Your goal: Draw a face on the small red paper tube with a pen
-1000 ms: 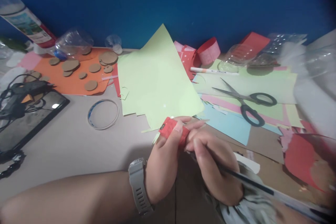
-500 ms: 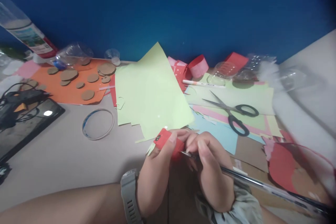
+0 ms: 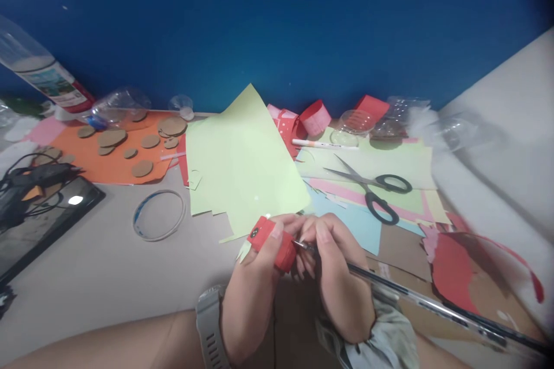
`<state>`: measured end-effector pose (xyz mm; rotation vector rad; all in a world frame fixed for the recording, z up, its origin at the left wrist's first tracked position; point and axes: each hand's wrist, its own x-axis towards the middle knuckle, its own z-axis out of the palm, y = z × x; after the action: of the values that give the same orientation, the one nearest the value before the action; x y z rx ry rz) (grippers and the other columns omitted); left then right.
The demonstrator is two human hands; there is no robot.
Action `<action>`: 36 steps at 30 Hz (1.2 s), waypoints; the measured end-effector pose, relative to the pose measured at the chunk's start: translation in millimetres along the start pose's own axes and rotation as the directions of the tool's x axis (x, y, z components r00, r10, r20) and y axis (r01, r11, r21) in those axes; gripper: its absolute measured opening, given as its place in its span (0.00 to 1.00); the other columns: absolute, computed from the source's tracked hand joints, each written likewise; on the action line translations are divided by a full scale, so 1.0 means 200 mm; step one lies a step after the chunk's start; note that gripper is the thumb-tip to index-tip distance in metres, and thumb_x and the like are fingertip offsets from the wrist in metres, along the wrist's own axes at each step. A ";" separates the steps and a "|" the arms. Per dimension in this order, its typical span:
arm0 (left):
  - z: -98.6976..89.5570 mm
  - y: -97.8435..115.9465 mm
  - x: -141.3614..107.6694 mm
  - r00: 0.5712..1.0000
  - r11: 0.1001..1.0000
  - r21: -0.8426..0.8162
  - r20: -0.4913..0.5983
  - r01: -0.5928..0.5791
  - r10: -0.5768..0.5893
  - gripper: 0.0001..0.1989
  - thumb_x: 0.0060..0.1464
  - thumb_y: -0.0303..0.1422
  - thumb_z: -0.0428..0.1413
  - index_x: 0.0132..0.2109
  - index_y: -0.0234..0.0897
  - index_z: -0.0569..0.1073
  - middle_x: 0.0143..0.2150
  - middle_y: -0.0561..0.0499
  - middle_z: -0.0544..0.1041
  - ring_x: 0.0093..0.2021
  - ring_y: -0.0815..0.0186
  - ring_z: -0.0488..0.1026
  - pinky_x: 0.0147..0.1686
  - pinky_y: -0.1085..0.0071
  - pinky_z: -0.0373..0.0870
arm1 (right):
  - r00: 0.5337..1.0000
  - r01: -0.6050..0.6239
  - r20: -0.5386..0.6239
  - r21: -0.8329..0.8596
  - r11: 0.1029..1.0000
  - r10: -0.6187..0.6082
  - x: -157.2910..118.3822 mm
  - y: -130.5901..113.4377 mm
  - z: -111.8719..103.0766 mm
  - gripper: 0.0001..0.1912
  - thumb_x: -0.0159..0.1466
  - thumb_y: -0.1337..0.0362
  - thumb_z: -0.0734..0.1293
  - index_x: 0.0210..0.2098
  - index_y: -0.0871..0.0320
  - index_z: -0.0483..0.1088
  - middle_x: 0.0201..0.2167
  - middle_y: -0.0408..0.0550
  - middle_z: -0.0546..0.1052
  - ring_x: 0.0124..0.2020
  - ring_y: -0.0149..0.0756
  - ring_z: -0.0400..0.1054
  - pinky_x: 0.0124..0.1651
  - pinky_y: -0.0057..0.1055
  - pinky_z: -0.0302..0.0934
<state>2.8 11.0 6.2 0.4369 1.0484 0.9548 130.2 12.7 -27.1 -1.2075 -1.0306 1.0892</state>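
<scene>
My left hand (image 3: 259, 262) is closed on a small folded red paper piece (image 3: 283, 251), the thumb pressed on its upper side. A black round mark with pale dots shows on its left end. Pale green paper strips (image 3: 244, 251) stick out below that end. In my right hand (image 3: 335, 262) is a clear-barrelled pen (image 3: 407, 294), gripped close to its tip. The pen's point is at the right side of the red paper piece; whether it touches is hard to tell. A grey watch (image 3: 210, 323) is on my left wrist.
A light green sheet (image 3: 246, 161) lies ahead of my hands. Black-handled scissors (image 3: 376, 190) rest on coloured papers at right. Cardboard discs (image 3: 111, 138) lie on orange paper (image 3: 93, 168). A tape ring (image 3: 159, 215), a black device (image 3: 47, 222) and a plastic bottle (image 3: 47, 78) are at left.
The whole scene has shifted slightly left and down in view as the head turned. Both hands keep their holds on the red paper piece and the pen.
</scene>
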 end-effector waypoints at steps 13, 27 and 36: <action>-0.01 -0.02 0.01 1.000 0.998 0.054 0.020 -0.024 0.023 0.24 0.84 0.52 0.54 0.57 0.45 0.90 0.47 0.47 0.90 0.52 0.52 0.81 0.61 0.56 0.72 | 1.000 -0.012 0.005 -0.052 0.999 0.012 0.04 -0.09 0.02 0.27 0.82 0.46 0.74 0.30 0.50 0.72 0.22 0.40 0.75 0.20 0.34 0.67 0.23 0.28 0.63; 0.02 0.00 0.00 1.000 0.998 0.056 0.012 -0.027 0.027 0.23 0.86 0.49 0.52 0.56 0.43 0.89 0.48 0.47 0.90 0.51 0.54 0.80 0.60 0.57 0.72 | 0.998 -0.054 0.019 -0.073 0.996 0.055 0.04 -0.08 0.02 0.25 0.82 0.46 0.72 0.31 0.49 0.69 0.23 0.40 0.76 0.21 0.36 0.68 0.23 0.30 0.63; 0.03 0.03 0.00 1.000 0.998 0.064 0.006 -0.006 0.005 0.24 0.86 0.49 0.51 0.51 0.43 0.88 0.36 0.50 0.84 0.44 0.55 0.77 0.56 0.57 0.70 | 0.997 -0.040 0.062 -0.098 0.994 0.046 0.02 -0.05 0.00 0.27 0.85 0.43 0.69 0.32 0.49 0.69 0.28 0.43 0.80 0.22 0.37 0.69 0.25 0.34 0.66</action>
<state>4.7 14.1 12.4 0.4954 1.0751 0.9262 131.3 17.2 -16.9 -1.2841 -1.1216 1.1287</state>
